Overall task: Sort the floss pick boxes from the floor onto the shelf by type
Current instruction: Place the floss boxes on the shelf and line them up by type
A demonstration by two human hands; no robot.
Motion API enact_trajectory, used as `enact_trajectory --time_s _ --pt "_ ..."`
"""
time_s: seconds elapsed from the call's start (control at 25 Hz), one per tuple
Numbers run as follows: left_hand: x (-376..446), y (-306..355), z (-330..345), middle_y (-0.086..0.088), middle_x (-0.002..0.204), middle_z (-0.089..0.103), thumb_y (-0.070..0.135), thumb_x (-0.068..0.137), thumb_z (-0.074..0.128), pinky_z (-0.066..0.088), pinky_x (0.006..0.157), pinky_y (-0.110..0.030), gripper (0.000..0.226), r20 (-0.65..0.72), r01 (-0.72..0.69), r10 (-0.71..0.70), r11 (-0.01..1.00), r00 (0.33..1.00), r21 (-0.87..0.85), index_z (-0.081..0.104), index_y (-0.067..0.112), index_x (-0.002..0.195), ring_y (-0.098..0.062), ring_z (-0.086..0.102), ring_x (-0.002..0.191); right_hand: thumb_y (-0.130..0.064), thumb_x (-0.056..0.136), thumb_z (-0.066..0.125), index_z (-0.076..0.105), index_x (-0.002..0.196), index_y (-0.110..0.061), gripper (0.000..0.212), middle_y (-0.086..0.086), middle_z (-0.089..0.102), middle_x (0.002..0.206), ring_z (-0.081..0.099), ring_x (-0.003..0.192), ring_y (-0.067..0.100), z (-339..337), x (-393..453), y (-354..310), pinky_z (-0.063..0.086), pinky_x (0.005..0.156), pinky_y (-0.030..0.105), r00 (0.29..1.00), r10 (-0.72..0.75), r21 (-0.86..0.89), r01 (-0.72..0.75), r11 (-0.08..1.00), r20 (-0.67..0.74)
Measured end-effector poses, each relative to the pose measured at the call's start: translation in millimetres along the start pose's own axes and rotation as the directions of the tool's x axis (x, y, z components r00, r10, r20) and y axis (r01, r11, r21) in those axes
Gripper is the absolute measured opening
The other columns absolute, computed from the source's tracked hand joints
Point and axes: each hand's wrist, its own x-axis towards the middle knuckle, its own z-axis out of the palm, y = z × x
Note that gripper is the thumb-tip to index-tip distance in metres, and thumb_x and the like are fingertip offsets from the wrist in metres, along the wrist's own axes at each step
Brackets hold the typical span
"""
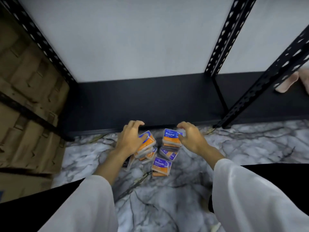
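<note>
Boxes lie piled before the shelf (150,104). Left hand (132,139) grips one stack (147,144); right hand (192,139), fingers apart, touches the "Round" box (170,136).

Stacked cardboard cartons (25,97) are seen at left on the marbled floor (167,206). A pink cloth (287,82) is glimpsed at right.

Soft, even indoor light, slight motion blur, wide-angle warping at edges.
</note>
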Motion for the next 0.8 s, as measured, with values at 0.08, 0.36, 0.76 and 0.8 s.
enact_trajectory --time_s 0.08,0.36,0.76,0.8 --pt "6 -16 15 0.002 0.142 0.039 0.042 0.085 0.064 0.042 0.097 -0.038 0.063 0.062 0.047 -0.049 0.998 0.997 0.032 0.037 0.025 0.140 -0.022 0.040 0.127 -0.020 0.085 0.066 0.043 0.133 -0.016 0.053 0.004 0.050 0.132 0.048 0.121 0.023 18 12 10 0.047 0.096 0.039 0.997 0.048 -0.042 -0.046 0.998 0.062" --pt "13 -42 45 0.006 0.143 0.039 0.072 0.065 0.068 0.034 0.103 -0.038 0.098 0.162 0.088 -0.109 0.987 0.981 0.132 0.029 0.026 0.143 -0.019 0.041 0.129 -0.048 0.077 0.071 0.011 0.150 -0.018 0.100 0.003 0.015 0.158 0.015 0.146 0.023 50 41 20 0.018 0.117 0.044 0.979 0.086 -0.181 -0.052 0.982 0.185" --pt "8 -40 42 0.008 0.122 0.050 0.048 0.072 0.075 0.045 0.087 -0.030 0.069 0.099 0.048 -0.047 0.999 0.994 -0.009 0.043 0.028 0.130 -0.014 0.052 0.107 -0.033 0.077 0.075 0.034 0.137 -0.015 0.075 0.006 0.046 0.133 0.045 0.120 0.021 57 38 22 0.044 0.099 0.035 0.987 0.071 -0.140 -0.051 0.989 0.144" --pt "6 -38 38 0.009 0.120 0.049 0.044 0.073 0.075 0.048 0.085 -0.031 0.066 0.084 0.047 -0.045 0.998 0.995 -0.029 0.043 0.028 0.128 -0.014 0.053 0.105 -0.032 0.077 0.075 0.035 0.136 -0.016 0.074 0.005 0.046 0.131 0.045 0.119 0.020 52 35 18 0.044 0.098 0.034 0.991 0.048 -0.118 -0.034 0.992 0.122"
